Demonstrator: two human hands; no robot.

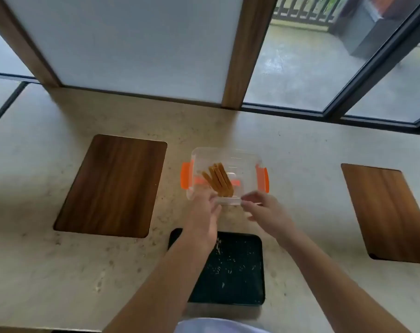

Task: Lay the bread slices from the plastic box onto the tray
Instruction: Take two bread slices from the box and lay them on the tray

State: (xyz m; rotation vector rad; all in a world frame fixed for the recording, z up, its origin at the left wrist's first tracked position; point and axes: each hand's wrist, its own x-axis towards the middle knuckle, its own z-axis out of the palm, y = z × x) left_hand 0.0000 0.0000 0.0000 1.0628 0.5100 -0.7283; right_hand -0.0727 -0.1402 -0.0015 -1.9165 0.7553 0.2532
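Note:
A clear plastic box (242, 159) with orange side latches stands on the counter, lid off. Several brown bread slices (219, 180) stand on edge inside it, leaning left. A black tray (240, 267) with pale crumbs lies just in front of the box, nothing else on it. My left hand (204, 217) reaches to the box's near left corner, fingers touching the rim. My right hand (264, 207) is at the near right edge of the box, fingers spread and curved. Neither hand holds a slice. The image is blurred by motion.
The pale stone counter (60, 272) carries a dark wooden board (113, 186) on the left and another wooden board (389, 212) at the right. Frosted panels with wooden posts and a glass window stand behind the counter.

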